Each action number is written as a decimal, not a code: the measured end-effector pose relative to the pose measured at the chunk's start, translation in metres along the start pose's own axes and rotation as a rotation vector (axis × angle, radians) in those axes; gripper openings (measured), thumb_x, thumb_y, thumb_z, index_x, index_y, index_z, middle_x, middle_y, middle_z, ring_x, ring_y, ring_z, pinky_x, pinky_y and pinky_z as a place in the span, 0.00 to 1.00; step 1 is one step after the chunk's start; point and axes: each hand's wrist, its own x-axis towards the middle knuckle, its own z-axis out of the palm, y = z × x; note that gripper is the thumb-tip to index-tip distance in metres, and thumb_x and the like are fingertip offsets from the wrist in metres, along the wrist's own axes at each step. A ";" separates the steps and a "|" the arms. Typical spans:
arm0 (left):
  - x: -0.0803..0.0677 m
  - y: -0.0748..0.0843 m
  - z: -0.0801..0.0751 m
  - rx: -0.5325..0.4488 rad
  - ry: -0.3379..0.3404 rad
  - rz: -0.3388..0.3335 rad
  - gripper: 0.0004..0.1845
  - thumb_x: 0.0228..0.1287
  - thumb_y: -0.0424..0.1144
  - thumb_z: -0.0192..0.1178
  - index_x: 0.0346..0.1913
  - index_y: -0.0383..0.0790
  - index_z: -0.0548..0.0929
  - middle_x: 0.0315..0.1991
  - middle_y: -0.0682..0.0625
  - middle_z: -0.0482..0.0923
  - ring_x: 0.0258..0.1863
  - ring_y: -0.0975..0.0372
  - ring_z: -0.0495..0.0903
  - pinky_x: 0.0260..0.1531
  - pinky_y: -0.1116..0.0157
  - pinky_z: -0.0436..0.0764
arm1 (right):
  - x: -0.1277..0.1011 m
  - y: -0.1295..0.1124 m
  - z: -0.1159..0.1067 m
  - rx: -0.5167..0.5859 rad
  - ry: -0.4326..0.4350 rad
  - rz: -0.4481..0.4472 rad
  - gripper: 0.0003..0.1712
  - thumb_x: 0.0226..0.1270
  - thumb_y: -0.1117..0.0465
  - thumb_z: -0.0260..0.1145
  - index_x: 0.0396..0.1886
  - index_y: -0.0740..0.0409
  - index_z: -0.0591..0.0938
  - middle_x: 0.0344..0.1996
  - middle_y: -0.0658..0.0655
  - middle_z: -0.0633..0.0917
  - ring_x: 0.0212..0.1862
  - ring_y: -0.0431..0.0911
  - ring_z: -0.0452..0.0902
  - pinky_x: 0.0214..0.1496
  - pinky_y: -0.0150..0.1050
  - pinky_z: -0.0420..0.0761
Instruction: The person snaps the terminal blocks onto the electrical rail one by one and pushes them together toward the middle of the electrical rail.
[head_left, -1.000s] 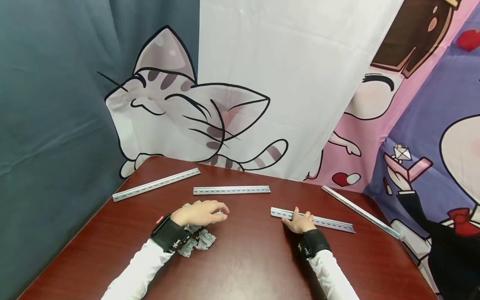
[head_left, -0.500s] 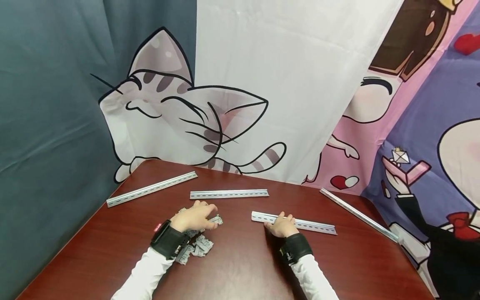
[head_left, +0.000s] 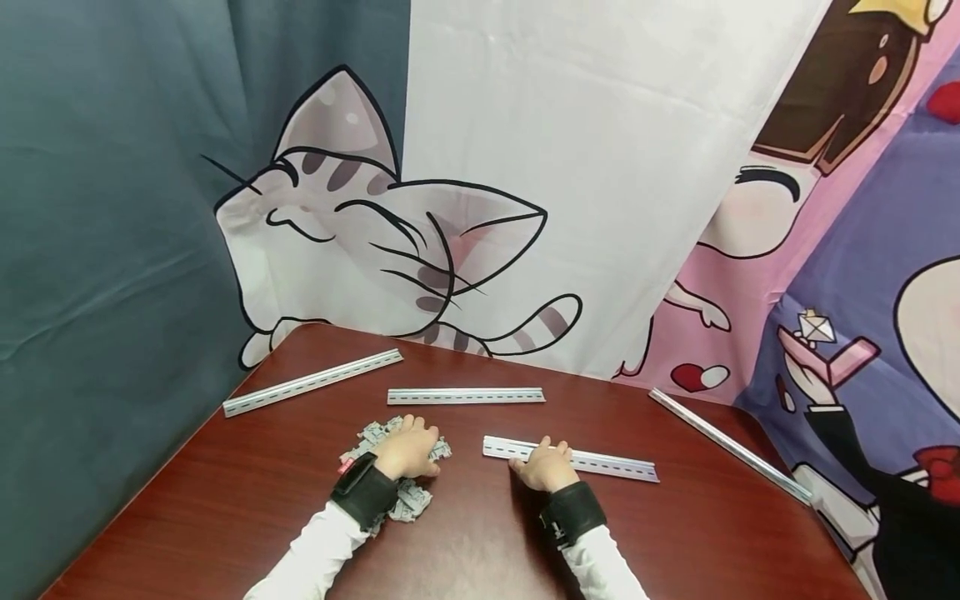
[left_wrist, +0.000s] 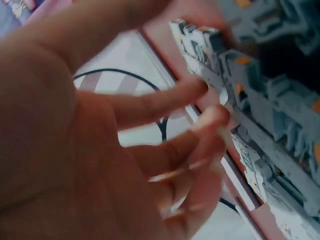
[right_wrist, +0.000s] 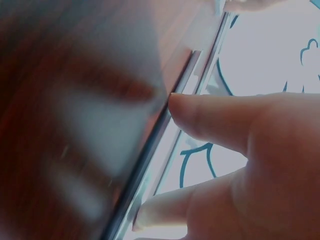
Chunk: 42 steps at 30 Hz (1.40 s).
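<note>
In the head view my left hand (head_left: 407, 450) hovers over a pile of grey terminal blocks (head_left: 411, 502), its fingers bent loosely. The left wrist view shows the fingertips close to the grey terminal blocks (left_wrist: 260, 110), which have orange spots; nothing sits plainly between thumb and fingers, and contact is hard to tell. My right hand (head_left: 547, 468) pinches a slotted metal DIN rail (head_left: 615, 467) near its left part, thumb on the near edge and fingers across the top. From the right wrist, thumb and finger touch the rail (right_wrist: 150, 160), which lies along the tabletop.
Another DIN rail (head_left: 465, 397) lies behind the hands. A second slants at the back left (head_left: 315, 382), and a third DIN rail (head_left: 731, 446) runs along the right edge. The brown table (head_left: 465, 542) meets printed curtains (head_left: 600, 167) at the back.
My right hand has slid the DIN rail leftward across the table. My left hand has lowered toward the terminal blocks and shifted slightly. The other rails stay put.
</note>
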 end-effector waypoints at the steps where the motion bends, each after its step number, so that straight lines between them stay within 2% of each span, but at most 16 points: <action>1: 0.001 0.001 0.001 0.023 0.016 -0.020 0.24 0.51 0.39 0.71 0.47 0.28 0.77 0.42 0.35 0.74 0.48 0.45 0.68 0.52 0.46 0.68 | -0.002 -0.002 0.001 -0.002 0.004 -0.002 0.46 0.65 0.45 0.63 0.66 0.79 0.61 0.62 0.82 0.65 0.68 0.70 0.59 0.68 0.58 0.63; 6: 0.006 0.004 0.007 0.118 0.107 -0.064 0.13 0.51 0.37 0.69 0.35 0.32 0.80 0.33 0.40 0.76 0.42 0.49 0.70 0.46 0.50 0.68 | -0.012 -0.013 0.003 0.002 0.009 -0.018 0.46 0.63 0.44 0.64 0.64 0.79 0.64 0.60 0.82 0.66 0.65 0.70 0.62 0.64 0.59 0.68; 9: 0.005 0.002 0.008 0.161 0.156 -0.039 0.10 0.47 0.38 0.71 0.26 0.37 0.80 0.29 0.42 0.77 0.36 0.50 0.72 0.40 0.53 0.68 | -0.016 -0.018 0.003 -0.013 0.012 -0.035 0.45 0.63 0.43 0.64 0.63 0.78 0.66 0.58 0.81 0.69 0.64 0.69 0.65 0.63 0.58 0.69; 12: 0.005 -0.001 0.009 0.194 0.218 0.011 0.11 0.41 0.40 0.72 0.20 0.41 0.79 0.27 0.44 0.80 0.32 0.51 0.73 0.34 0.56 0.69 | -0.018 -0.022 0.004 -0.033 0.023 -0.057 0.44 0.63 0.43 0.64 0.61 0.77 0.68 0.55 0.80 0.72 0.61 0.68 0.69 0.61 0.57 0.71; 15: 0.005 -0.003 0.008 0.181 0.260 0.052 0.11 0.40 0.40 0.71 0.20 0.40 0.78 0.27 0.43 0.80 0.30 0.50 0.74 0.32 0.56 0.69 | -0.019 -0.024 0.003 -0.047 0.034 -0.083 0.42 0.63 0.42 0.63 0.59 0.77 0.70 0.53 0.79 0.74 0.59 0.67 0.72 0.59 0.56 0.74; 18: 0.005 -0.003 0.005 0.136 0.260 0.084 0.12 0.45 0.41 0.70 0.24 0.38 0.78 0.28 0.42 0.79 0.30 0.49 0.75 0.33 0.55 0.71 | -0.020 -0.025 0.001 -0.064 0.055 -0.117 0.39 0.64 0.42 0.62 0.56 0.76 0.73 0.50 0.78 0.77 0.55 0.67 0.76 0.55 0.56 0.76; 21: 0.007 0.000 0.003 0.084 0.266 0.129 0.13 0.49 0.43 0.68 0.25 0.38 0.77 0.27 0.44 0.77 0.29 0.51 0.76 0.32 0.55 0.72 | -0.019 -0.025 -0.003 -0.033 0.131 -0.184 0.33 0.64 0.44 0.63 0.48 0.73 0.79 0.44 0.74 0.82 0.48 0.65 0.80 0.48 0.55 0.79; 23: 0.009 0.003 0.003 0.049 0.302 0.165 0.13 0.51 0.44 0.67 0.27 0.38 0.77 0.26 0.47 0.76 0.27 0.54 0.76 0.30 0.58 0.72 | -0.017 -0.025 -0.006 0.037 0.208 -0.252 0.28 0.63 0.45 0.64 0.41 0.69 0.82 0.38 0.71 0.85 0.40 0.63 0.83 0.40 0.54 0.81; 25: 0.010 0.007 0.003 0.017 0.347 0.194 0.12 0.52 0.44 0.66 0.28 0.39 0.78 0.26 0.50 0.76 0.25 0.58 0.76 0.28 0.61 0.72 | -0.015 -0.027 -0.008 0.181 0.246 -0.323 0.24 0.64 0.46 0.65 0.36 0.66 0.85 0.33 0.67 0.87 0.34 0.58 0.84 0.33 0.49 0.81; 27: 0.010 0.012 0.005 -0.011 0.388 0.212 0.12 0.54 0.45 0.65 0.30 0.40 0.79 0.26 0.52 0.76 0.24 0.60 0.75 0.28 0.63 0.70 | -0.013 -0.029 -0.009 0.360 0.223 -0.385 0.21 0.65 0.48 0.64 0.33 0.65 0.86 0.29 0.64 0.88 0.29 0.55 0.85 0.28 0.43 0.79; 30: 0.011 0.020 0.007 -0.039 0.415 0.227 0.12 0.56 0.46 0.63 0.31 0.40 0.78 0.25 0.53 0.74 0.23 0.62 0.73 0.27 0.65 0.68 | -0.010 -0.034 -0.009 0.601 0.163 -0.402 0.16 0.65 0.54 0.64 0.31 0.64 0.86 0.24 0.61 0.88 0.24 0.49 0.84 0.24 0.35 0.75; 32: 0.011 0.023 0.009 -0.062 0.409 0.229 0.12 0.58 0.46 0.63 0.31 0.40 0.77 0.25 0.54 0.72 0.22 0.63 0.72 0.27 0.66 0.66 | -0.008 -0.036 -0.008 0.671 0.156 -0.389 0.11 0.64 0.59 0.64 0.29 0.63 0.85 0.21 0.59 0.87 0.20 0.46 0.82 0.23 0.33 0.73; 34: 0.010 0.025 0.010 -0.080 0.392 0.233 0.14 0.57 0.48 0.64 0.31 0.40 0.77 0.24 0.54 0.73 0.22 0.63 0.72 0.25 0.67 0.66 | -0.006 -0.036 -0.006 0.667 0.182 -0.371 0.08 0.62 0.63 0.63 0.26 0.62 0.83 0.17 0.58 0.84 0.17 0.42 0.77 0.22 0.33 0.71; 37: 0.007 0.024 0.011 -0.062 0.335 0.243 0.16 0.51 0.50 0.70 0.27 0.41 0.78 0.22 0.55 0.75 0.21 0.63 0.73 0.22 0.67 0.65 | -0.003 -0.034 -0.001 0.561 0.198 -0.358 0.08 0.60 0.64 0.60 0.22 0.59 0.79 0.14 0.52 0.78 0.17 0.39 0.69 0.22 0.33 0.67; 42: 0.000 0.022 0.012 0.049 0.232 0.237 0.16 0.42 0.46 0.75 0.15 0.47 0.77 0.15 0.58 0.71 0.24 0.61 0.71 0.28 0.63 0.64 | 0.003 -0.032 0.010 0.374 0.175 -0.417 0.10 0.57 0.65 0.61 0.17 0.56 0.77 0.10 0.49 0.78 0.15 0.40 0.69 0.21 0.34 0.67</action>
